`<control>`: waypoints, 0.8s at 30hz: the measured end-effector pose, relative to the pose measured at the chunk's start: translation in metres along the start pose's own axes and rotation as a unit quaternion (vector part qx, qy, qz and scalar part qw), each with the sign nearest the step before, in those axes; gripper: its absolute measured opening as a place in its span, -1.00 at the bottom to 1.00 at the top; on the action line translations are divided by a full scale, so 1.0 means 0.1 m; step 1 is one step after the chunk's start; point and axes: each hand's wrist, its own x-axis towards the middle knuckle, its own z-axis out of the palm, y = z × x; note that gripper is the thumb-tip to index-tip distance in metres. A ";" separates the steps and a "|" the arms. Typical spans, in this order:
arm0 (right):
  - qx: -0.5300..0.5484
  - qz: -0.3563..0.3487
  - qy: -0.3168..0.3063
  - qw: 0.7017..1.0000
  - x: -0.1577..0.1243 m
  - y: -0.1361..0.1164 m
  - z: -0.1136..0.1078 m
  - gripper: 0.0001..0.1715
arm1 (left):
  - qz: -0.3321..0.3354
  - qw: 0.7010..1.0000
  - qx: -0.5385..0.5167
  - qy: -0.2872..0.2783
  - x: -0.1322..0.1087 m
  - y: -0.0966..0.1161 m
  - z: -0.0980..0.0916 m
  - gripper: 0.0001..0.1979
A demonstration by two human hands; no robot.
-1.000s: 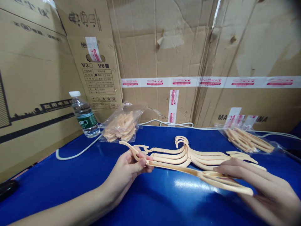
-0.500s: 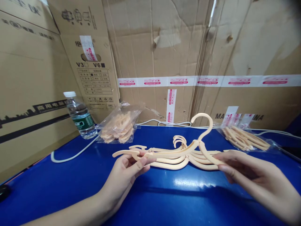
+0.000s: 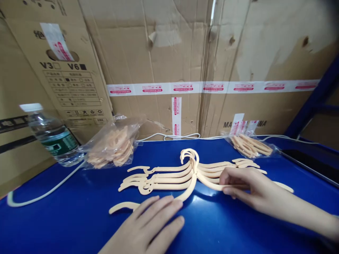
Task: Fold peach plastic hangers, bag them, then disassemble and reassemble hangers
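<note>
The hanger (image 3: 186, 192), held raised half a second ago, is now laid flat against the front of the stack of hangers (image 3: 169, 174) on the blue table (image 3: 79, 211). Its left arm is pressed under the left hand (image 3: 150, 225), whose fingers are extended flat and grip nothing. Its right arm is pinched in the closed fingers of the right hand (image 3: 243, 185).

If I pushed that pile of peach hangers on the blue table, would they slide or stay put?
Probably slide: the hangers are thin, smooth plastic lying flat on a glossy table. They would likely fan apart, since they lie loosely overlapped. They seem light: the right hand grips one with fingertips.
</note>
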 end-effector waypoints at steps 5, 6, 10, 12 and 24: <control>-0.112 -0.023 -0.003 0.993 0.00 -0.02 0.01 -0.90 | -0.018 0.995 0.093 -0.013 0.01 -0.15 0.01 -0.37; -0.123 -0.025 -0.002 0.992 0.00 -0.03 0.01 -0.90 | -0.018 0.994 0.106 -0.014 0.01 -0.16 0.01 -0.36; -0.158 -0.026 0.020 0.987 0.00 -0.05 -0.01 -0.90 | -0.016 0.991 0.130 -0.003 0.02 -0.16 0.02 -0.34; -0.183 -0.029 0.030 0.982 0.00 -0.07 0.00 -0.89 | -0.012 0.991 0.132 0.003 0.01 -0.17 0.01 -0.31; -0.310 -0.012 0.000 0.951 0.00 0.09 0.18 -0.20 | -0.028 0.988 0.154 -0.015 0.06 -0.05 -0.07 -0.24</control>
